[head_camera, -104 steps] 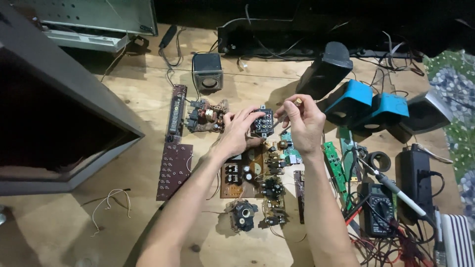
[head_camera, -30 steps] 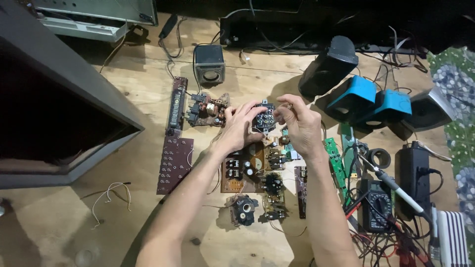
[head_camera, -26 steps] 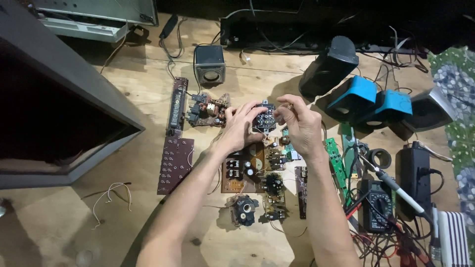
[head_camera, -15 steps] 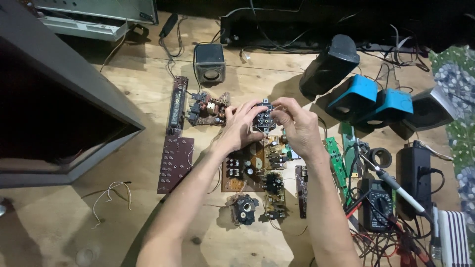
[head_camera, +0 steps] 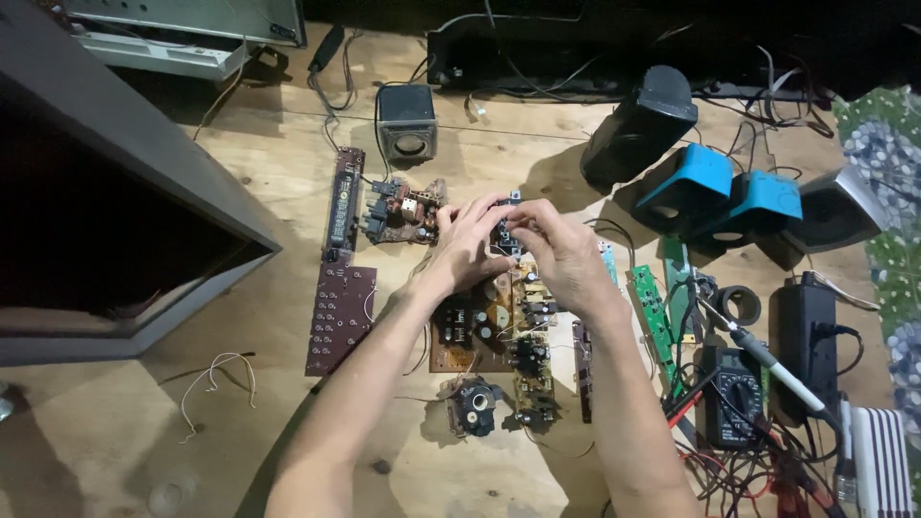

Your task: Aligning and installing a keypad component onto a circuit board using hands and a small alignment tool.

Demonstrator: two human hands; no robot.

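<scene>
Both hands meet over the middle of the wooden desk, pinching a small dark part between them. The left hand closes on it from the left, fingers curled round its edge; the right hand grips it from the right with the fingertips bunched on top. The part is held just above the far end of a brown circuit board, seemingly so both hands can steady it and work at it while the board lies flat below.

Left of the hands lie a cluster of coils, a long dark strip and a brown perforated board. A small grey speaker stands farther off. To the right a black speaker and two blue speakers lie tipped over. Nearer on that side are a green board, a multimeter with red leads, a soldering iron lying across it, and a black power adapter, all within the right hand's reach. A big dark cabinet fills the left side.
</scene>
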